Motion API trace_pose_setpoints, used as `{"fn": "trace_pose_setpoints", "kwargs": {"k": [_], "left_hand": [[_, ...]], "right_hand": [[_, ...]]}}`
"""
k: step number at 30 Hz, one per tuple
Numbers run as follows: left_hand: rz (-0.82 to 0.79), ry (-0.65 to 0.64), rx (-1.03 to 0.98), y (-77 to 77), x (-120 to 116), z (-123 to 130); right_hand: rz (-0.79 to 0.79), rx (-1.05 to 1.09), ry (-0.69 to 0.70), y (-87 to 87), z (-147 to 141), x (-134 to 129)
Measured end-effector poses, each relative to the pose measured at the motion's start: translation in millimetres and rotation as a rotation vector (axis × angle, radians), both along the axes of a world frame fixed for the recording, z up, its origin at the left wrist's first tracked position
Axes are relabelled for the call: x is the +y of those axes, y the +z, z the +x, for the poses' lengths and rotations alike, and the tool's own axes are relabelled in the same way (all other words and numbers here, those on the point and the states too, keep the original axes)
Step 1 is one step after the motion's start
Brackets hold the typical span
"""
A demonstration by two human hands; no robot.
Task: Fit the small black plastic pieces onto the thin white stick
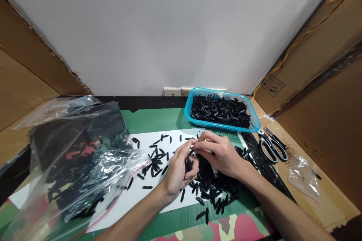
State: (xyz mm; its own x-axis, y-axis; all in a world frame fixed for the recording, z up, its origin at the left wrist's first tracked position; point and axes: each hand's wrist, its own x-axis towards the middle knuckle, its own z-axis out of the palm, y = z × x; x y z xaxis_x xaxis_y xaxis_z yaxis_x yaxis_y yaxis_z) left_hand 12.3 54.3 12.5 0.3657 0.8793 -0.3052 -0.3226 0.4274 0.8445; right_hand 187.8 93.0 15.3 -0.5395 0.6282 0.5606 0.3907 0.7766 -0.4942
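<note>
My left hand (178, 170) is curled around several small black strip-like pieces (189, 164), with its thumb and forefinger raised. Its fingertips meet those of my right hand (220, 152), which is closed in a pinch at one small dark piece, mostly hidden by the fingers. Beneath both hands lies a heap of the same black pieces (207, 188), part on white paper (172, 205) and part on a green patterned mat (152, 118). More pieces are scattered on the paper left of my hands. Their exact kind is too small to tell.
A blue basket (185, 111) full of black pieces stands behind my hands. Clear zip bags with black pieces (85, 165) cover the left side. Scissors (273, 147), a pointed metal tool (274, 137) and a small clear bag (304, 179) lie right. Cardboard walls (325, 83) flank the table.
</note>
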Motion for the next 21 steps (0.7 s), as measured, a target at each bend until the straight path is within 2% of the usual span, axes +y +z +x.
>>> {"fn": "trace_pose_setpoints", "kwargs": {"k": [4,9,16,18,21], "left_hand": [[0.009,0.027,-0.008,3.5,0.7,-0.1],[0.034,0.021,-0.012,3.9,0.6,1.6],[0.025,0.017,-0.064,1.1,2.3,0.5],[0.025,0.005,-0.083,1.6,2.5,0.1],[0.033,0.003,-0.099,3.1,1.4,-0.2]], "right_hand": [[0.058,0.039,-0.122,3.8,7.6,3.4],[0.126,-0.074,-0.164,5.0,12.3,5.8],[-0.102,0.109,-0.077,8.2,8.5,3.7],[-0.119,0.124,-0.082,9.7,8.2,3.5],[0.038,0.139,-0.172,12.2,11.0,4.6]]}}
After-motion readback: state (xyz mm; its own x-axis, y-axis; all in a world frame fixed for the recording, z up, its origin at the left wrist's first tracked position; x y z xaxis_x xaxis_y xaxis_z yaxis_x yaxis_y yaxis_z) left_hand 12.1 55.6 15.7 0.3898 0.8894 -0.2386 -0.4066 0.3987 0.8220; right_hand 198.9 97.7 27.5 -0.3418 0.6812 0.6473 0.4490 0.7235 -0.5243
